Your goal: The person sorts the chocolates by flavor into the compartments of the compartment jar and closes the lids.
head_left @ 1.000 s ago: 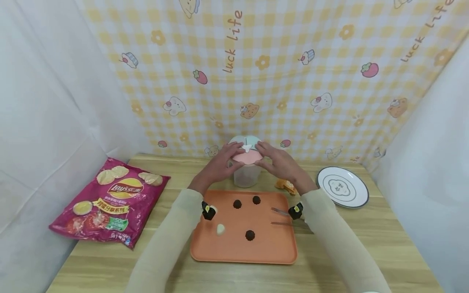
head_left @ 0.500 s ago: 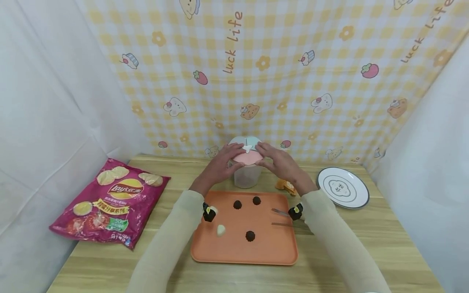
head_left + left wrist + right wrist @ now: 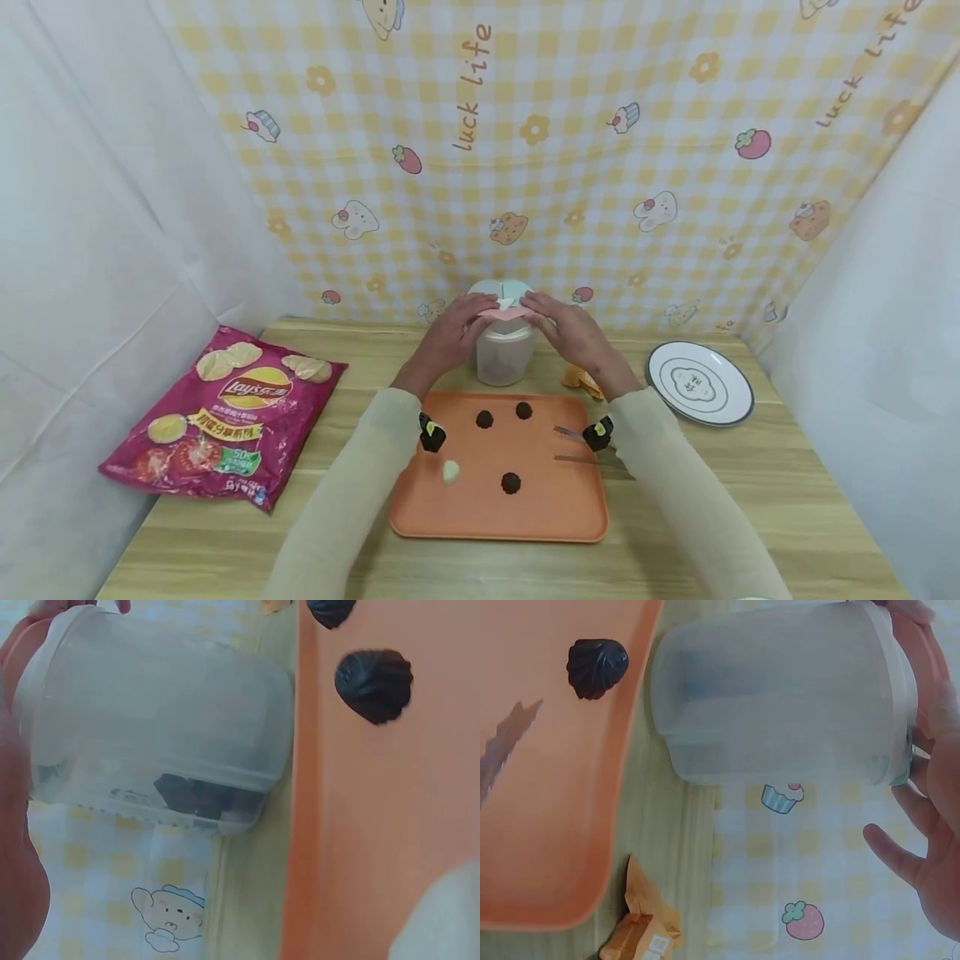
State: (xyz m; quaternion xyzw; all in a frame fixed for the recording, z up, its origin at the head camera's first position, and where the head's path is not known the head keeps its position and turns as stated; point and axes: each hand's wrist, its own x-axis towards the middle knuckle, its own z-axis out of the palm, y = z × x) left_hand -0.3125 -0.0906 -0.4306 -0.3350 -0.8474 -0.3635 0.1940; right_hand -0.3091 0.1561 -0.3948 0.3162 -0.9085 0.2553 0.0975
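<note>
A translucent plastic storage jar [image 3: 502,358] stands upright behind the tray, its lid split into grey, mint and pink flaps. Both hands hold the lid from opposite sides: my left hand [image 3: 448,335] and my right hand [image 3: 573,333] have fingers over its top and thumbs at the front. The pink flap [image 3: 504,314] is tilted up, and a white rim shows beneath it. Through the wall in the left wrist view, dark pieces [image 3: 210,796] show low down. In the right wrist view, one finger [image 3: 892,851] sticks out away from the lid.
An orange tray [image 3: 555,517] carries dark ridged chocolates [image 3: 511,483] and a white piece [image 3: 450,472]. Metal tongs [image 3: 577,458] lie partly under the right forearm. An orange packet [image 3: 581,381] and a plate [image 3: 701,412] are right, a chip bag [image 3: 240,408] left.
The pink flap's front edge has risen, exposing the white rim below it. Both thumbs have moved up with it, while the jar stays put.
</note>
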